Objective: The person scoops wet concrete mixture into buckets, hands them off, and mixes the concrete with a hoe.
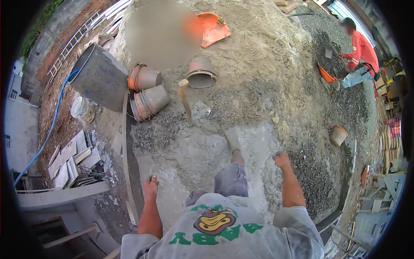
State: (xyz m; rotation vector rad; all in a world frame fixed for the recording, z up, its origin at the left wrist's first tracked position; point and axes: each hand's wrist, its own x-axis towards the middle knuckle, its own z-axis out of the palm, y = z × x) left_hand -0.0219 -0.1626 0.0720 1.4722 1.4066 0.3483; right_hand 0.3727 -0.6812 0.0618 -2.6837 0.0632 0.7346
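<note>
Wet grey mix (pixel 189 151) is spread btwn L hand (pixel 150 188) & R hand (pixel 282 160), w/ 1 foot (pixel 232 139) planted in it, prob. for a steady stance. Both hands are held wide & low, maybe for balance; can't tell whether either is spread or closed, too small to read. Wooden handle (pixel 186 99) stands near-upright at the far edge, prob. to stay w/in reach; stacked buckets (pixel 156 101) lie on their sides, prob. kept clear.

Your one head-worn camera looks forward and steeply down in a round, wide-angle view, with your T-shirt (pixel 215 237) nearest at the bottom, your left hand (pixel 150 188) and right hand (pixel 282 160) just beyond, and a co-worker (pixel 359 51) farther off at upper right.
</note>
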